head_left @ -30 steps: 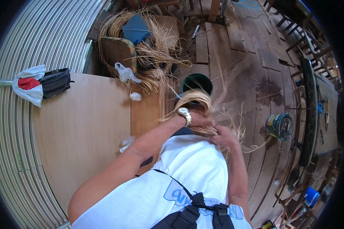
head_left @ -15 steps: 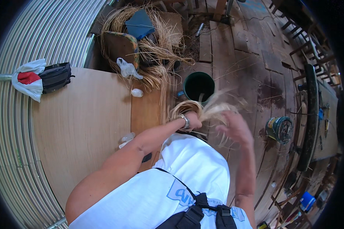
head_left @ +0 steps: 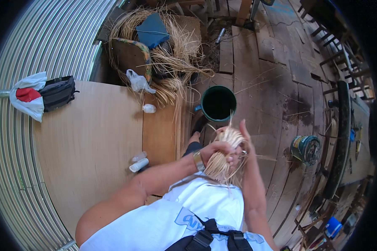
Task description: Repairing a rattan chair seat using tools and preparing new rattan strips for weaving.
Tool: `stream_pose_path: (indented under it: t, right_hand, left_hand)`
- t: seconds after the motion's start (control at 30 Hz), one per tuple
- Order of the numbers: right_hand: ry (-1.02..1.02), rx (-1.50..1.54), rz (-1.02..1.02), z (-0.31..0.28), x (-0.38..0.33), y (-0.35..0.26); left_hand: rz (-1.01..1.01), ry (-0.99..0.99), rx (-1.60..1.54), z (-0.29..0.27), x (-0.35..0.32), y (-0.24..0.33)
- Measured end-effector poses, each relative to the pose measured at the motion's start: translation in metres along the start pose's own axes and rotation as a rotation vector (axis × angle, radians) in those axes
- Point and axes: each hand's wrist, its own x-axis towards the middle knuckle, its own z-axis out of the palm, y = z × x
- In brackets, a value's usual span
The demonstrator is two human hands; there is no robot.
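A pale bundle of straw fibres [head_left: 222, 161] hangs in front of my chest. My left hand [head_left: 218, 149], with a watch on its wrist, is closed around the upper part of the bundle. My right hand [head_left: 242, 140] presses against the bundle's top end from the right, fingers stretched upward along the strands. Loose fibre ends stick up between both hands. Just beyond my hands on the plank floor stands a dark green bucket [head_left: 218, 103].
A wooden board [head_left: 92, 138] lies to my left with small white bottles [head_left: 138, 162] on it and a black bag with cloth [head_left: 42, 95] at its far corner. A heap of straw [head_left: 171, 54] lies ahead. A round tin [head_left: 306, 148] sits to the right.
The straw bundle has come closer to my chest and hangs lower. My right hand has risen from beside the bundle to its top end. My left hand has kept its hold.
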Motion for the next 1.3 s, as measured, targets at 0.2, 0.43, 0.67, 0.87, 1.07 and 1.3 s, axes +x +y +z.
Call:
stream_pose_path:
  t: [0.2,0.43,0.67,0.87,1.07,1.3]
  right_hand:
    - [0.159,0.291,0.069,0.008,0.037,0.063]
    - [0.418,0.214,0.329,0.029,0.067,0.043]
    - [0.544,0.336,0.11,0.078,0.121,0.013]
    - [0.498,0.199,0.18,0.061,0.153,-0.006]
    - [0.509,0.093,0.215,0.02,0.138,-0.02]
    - [0.58,0.426,0.185,0.023,0.076,-0.044]
  left_hand:
    - [0.278,-0.031,-0.347,-0.042,-0.029,0.038]
    - [0.465,0.19,0.067,-0.056,-0.048,0.111]
    - [-0.006,0.499,0.557,-0.016,-0.047,0.145]
    - [0.001,0.311,1.113,-0.036,-0.032,0.132]
    - [-0.046,0.21,0.889,-0.039,-0.004,0.139]
    - [0.254,0.569,0.532,-0.059,0.028,0.135]
